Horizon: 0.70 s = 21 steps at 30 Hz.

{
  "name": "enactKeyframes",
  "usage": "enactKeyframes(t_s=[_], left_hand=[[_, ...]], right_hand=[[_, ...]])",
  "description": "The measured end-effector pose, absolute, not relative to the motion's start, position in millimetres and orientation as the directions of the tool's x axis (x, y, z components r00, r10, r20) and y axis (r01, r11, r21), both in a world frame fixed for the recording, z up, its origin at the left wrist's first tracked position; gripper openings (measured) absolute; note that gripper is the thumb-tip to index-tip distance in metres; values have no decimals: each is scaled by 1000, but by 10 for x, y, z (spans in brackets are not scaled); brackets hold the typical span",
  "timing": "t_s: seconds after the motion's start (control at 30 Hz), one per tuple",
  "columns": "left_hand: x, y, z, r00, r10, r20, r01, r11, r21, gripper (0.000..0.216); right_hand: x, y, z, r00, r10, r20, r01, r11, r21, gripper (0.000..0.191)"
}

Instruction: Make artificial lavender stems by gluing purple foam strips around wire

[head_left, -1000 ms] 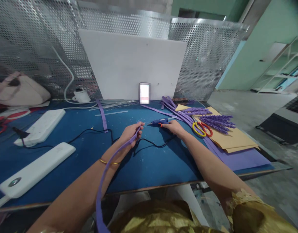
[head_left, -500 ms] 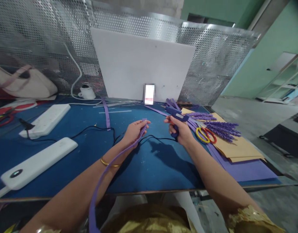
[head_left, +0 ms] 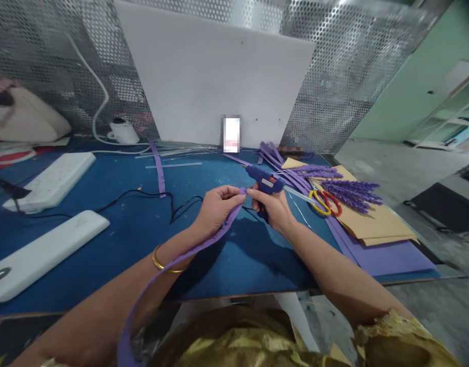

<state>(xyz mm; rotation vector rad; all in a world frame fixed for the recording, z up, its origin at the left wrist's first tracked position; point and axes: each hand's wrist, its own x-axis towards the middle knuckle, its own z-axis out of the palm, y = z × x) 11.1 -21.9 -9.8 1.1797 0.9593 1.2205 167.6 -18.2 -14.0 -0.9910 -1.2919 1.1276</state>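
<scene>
Pinched in my left hand (head_left: 218, 209) is the end of a long purple paper strip (head_left: 188, 252), which trails back over my forearm toward my lap. My right hand (head_left: 272, 204) is wrapped round a blue glue gun (head_left: 265, 179), its nozzle pointing up and left and a clear glue stick (head_left: 305, 194) poking out of its back. The right thumb and fingertips meet the strip's end beside my left fingertips. The gun's black cord (head_left: 150, 193) runs behind my left hand across the blue table (head_left: 219, 278).
To the right lie scissors (head_left: 328, 203), purple lavender stems (head_left: 356, 193), brown paper (head_left: 375, 227) and purple sheets (head_left: 398, 257). On the left are a power strip (head_left: 60, 176) and a long white device (head_left: 51, 255). Behind stand a lit phone (head_left: 231, 135) and a white board (head_left: 215, 66).
My hands have come together, the left moving right and the right moving left with the glue gun. The right fingertips now meet the strip's end. The view has tilted down slightly.
</scene>
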Motion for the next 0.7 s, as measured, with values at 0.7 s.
enactKeyframes(t_s=[0.7], left_hand=[[54,-98,-151,-2,1000,15,-299,-15,954,26]], right_hand=[[1760,-406,17,127,920,372,329,315,-890,23]])
